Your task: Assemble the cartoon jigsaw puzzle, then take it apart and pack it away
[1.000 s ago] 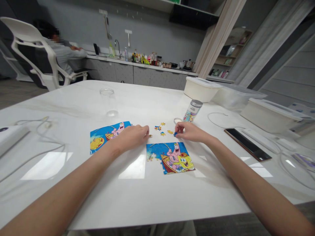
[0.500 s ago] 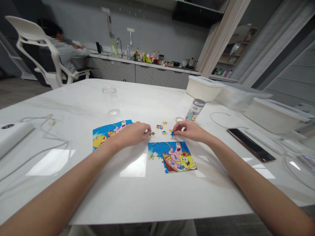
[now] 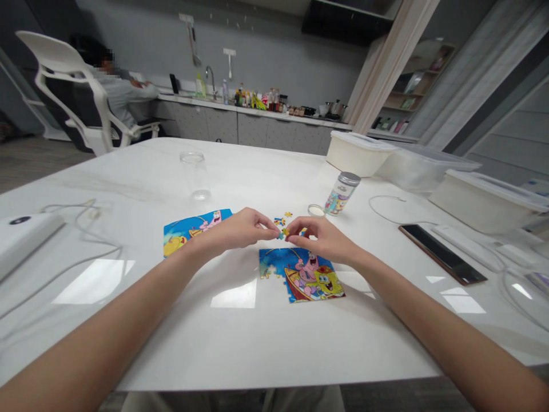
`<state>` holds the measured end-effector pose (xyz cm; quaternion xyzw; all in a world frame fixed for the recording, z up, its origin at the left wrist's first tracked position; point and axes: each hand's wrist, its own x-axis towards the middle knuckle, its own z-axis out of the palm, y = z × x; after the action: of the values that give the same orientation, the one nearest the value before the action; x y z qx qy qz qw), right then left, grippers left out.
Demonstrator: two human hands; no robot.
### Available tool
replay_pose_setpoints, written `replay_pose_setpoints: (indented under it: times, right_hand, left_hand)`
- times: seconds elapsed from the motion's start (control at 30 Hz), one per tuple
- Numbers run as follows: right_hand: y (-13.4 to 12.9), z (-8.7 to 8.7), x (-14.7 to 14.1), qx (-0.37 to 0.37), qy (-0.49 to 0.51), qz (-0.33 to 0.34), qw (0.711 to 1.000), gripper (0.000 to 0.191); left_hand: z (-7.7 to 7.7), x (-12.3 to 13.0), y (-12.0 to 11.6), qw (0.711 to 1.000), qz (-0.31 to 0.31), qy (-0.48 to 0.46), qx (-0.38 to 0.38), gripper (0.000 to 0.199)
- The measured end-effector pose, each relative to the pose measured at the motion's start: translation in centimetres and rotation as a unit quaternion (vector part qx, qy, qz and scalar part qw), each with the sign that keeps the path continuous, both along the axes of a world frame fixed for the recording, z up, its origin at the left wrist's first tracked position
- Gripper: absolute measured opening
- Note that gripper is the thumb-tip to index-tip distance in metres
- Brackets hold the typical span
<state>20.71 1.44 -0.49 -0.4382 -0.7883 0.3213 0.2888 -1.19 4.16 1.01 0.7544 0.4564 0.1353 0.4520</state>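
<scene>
A partly assembled puzzle (image 3: 315, 276) lies on the white table, with a gap at its lower left. My left hand (image 3: 246, 230) pinches a small teal puzzle piece (image 3: 281, 235) just above the puzzle. Facing it, my right hand (image 3: 318, 236) has its fingertips closed on a yellow puzzle piece (image 3: 286, 231). The two pieces are close together; whether they touch is too small to tell. Loose pieces (image 3: 279, 221) lie behind the fingertips. A picture sheet (image 3: 197, 224) with the same cartoon is partly covered by my left hand and forearm.
Behind my right hand stand a printed can (image 3: 342, 193) and its round lid (image 3: 316, 210). A clear jar (image 3: 194, 177) is at the back left. Lidded boxes (image 3: 358, 154), a phone (image 3: 441, 254) and cables are on the right. A person (image 3: 124, 97) sits at the far left.
My left hand has moved right and my right hand slightly left, bringing their fingertips together. The blue piece at my right fingertips is no longer seen there; a yellow one shows instead.
</scene>
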Motion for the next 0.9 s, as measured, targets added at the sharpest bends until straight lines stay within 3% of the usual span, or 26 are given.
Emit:
replay_pose_setpoints:
  times: [0.13,0.27,0.4,0.57,0.7,0.9]
  right_hand:
    - [-0.9,-0.1,-1.3,-0.072,0.103,-0.008,0.992,0.015]
    - [-0.8,-0.3,-1.1,-0.113,0.133,-0.026,0.984,0.017]
    - [-0.8,-0.2,-1.0,-0.147,0.144,-0.029,0.978,0.018]
    - [-1.5,-0.4,-1.7,-0.130,0.073,0.033,0.988,0.014]
    - [-2.4,-0.4,-2.4,-0.110,-0.009,0.066,0.992,0.010]
    - [-2.9,-0.9,-2.8,-0.068,-0.047,0.056,0.995,0.014]
  left_hand:
    - [0.3,0.2,-0.5,1.000,-0.003,-0.015,-0.026,0.030]
    - [0.4,0.2,-0.7,1.000,-0.015,-0.001,-0.008,0.027]
    - [0.8,-0.6,-0.6,0.993,-0.081,0.070,0.041,0.028]
    - [1.8,-1.7,-0.8,0.947,-0.175,0.201,0.179,0.022]
    - [1.8,-1.7,-1.0,0.934,-0.263,0.184,0.156,0.019]
    - [1.1,-1.8,-0.8,0.935,-0.283,0.165,0.138,0.023]
